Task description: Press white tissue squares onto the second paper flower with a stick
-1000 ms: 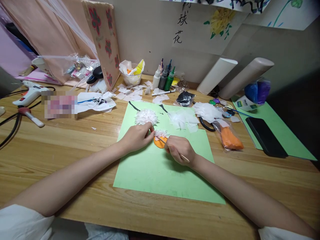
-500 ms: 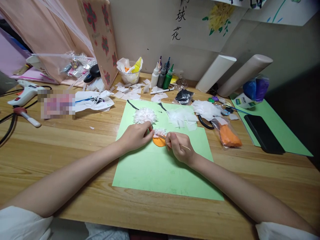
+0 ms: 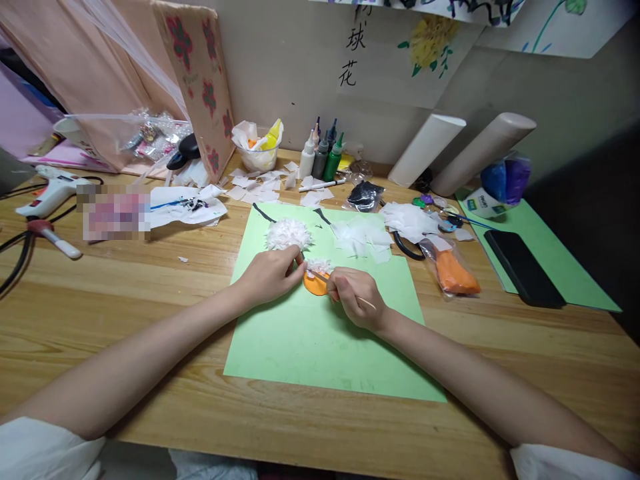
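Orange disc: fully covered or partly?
Partly: white ruffles cover the far part of the orange disc; its near part shows bare orange.

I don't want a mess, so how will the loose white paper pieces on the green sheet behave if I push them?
The white paper pieces look thin and slightly see-through, so they're probably light and floppy. They overlap loosely, so a push would likely spread them across the green sheet rather than shift them as one stack. Lying flat, they seem unlikely to roll.
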